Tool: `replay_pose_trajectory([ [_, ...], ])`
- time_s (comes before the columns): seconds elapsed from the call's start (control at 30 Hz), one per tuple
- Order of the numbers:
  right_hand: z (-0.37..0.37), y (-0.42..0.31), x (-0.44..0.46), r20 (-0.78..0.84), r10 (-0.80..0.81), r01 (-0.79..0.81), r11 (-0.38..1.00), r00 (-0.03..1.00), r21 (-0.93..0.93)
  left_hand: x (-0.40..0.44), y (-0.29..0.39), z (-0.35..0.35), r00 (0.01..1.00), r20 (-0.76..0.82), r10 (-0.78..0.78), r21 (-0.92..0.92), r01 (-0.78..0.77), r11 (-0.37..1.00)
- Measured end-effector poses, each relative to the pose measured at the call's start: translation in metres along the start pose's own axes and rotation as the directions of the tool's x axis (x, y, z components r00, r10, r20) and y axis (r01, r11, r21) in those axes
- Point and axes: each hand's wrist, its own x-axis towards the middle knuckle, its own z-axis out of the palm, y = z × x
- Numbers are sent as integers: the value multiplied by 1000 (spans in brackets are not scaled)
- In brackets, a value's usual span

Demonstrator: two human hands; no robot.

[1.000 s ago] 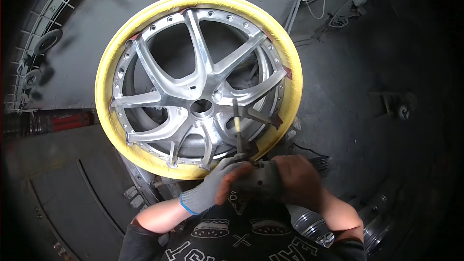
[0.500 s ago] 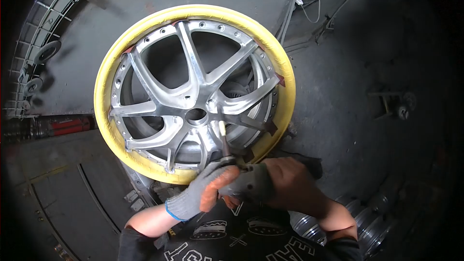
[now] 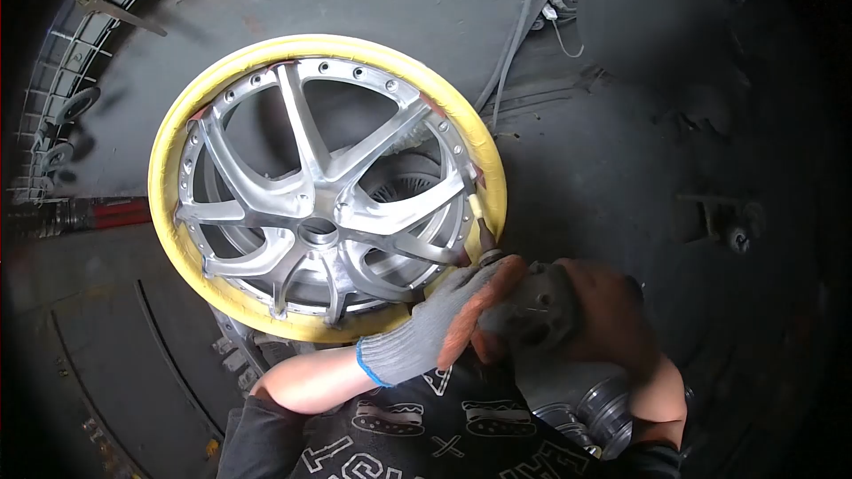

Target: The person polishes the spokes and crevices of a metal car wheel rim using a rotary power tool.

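Observation:
A silver multi-spoke alloy wheel (image 3: 408, 211) lies face up before me, its outer lip wrapped in yellow tape (image 3: 163, 179). My left hand (image 3: 444, 315), in a grey and orange work glove with a blue cuff edge, is closed around the front of a dark die grinder (image 3: 537, 306). Behind it, my right hand (image 3: 612, 310) grips the tool's body; its fingers are partly in shadow. The grinder's pale, slim bit (image 3: 477, 206) is at a spoke's outer end, by the right side of the lip. Whether it touches the metal, I cannot tell.
A wire rack (image 3: 67, 80) with discs hanging on it curves along the left. Cables (image 3: 519, 44) and plugs are at the upper right. Shiny round metal parts (image 3: 605, 412) stand below my right arm. A red cylindrical object (image 3: 120, 213) is at the left.
Both hands and the grinder have moved right, taking the bit from near the hub to the outer end of a spoke. The wheel appears lower and farther left in view.

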Motion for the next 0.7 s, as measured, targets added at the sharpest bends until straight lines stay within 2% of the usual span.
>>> replay_pose_trajectory([
  [0.17,-4,21,7,-8,-41,41,999,999,-7,17,-4,4,977,-31,-212,-399,182,899],
  [0.23,-5,23,9,-5,-68,68,998,998,-4,14,-3,4,961,27,-274,-645,226,730],
  [0.27,-5,23,9,13,-79,79,997,997,-21,10,-2,4,966,81,-244,-788,212,579],
  [0.3,-4,23,9,30,-89,90,995,996,-38,8,-1,7,967,79,-242,-789,209,577],
  [0.37,-1,19,8,49,-96,98,995,994,-25,2,3,13,954,-51,-294,-773,149,617],
  [0.4,1,17,8,67,-101,103,995,993,-12,-3,13,16,955,-49,-293,-773,149,617],
  [0.43,2,12,8,66,-99,100,995,993,-15,-10,26,20,948,-97,-304,-602,187,776],
  [0.5,3,0,8,38,-137,137,991,990,0,-18,19,13,944,-140,-300,-396,225,890],
  [0.53,6,-6,8,37,-133,134,991,990,-5,-20,-1,5,976,-171,-132,-224,92,970],
  [0.6,12,-15,6,33,-135,135,991,990,-13,-32,-20,-6,985,-166,44,-41,-51,998],
  [0.63,16,-19,6,30,-132,133,991,991,-16,-40,-21,-10,978,-122,167,130,-151,980],
  [0.7,23,-27,5,26,-149,149,988,989,-35,-51,-15,-14,958,-54,281,291,-254,922],
])
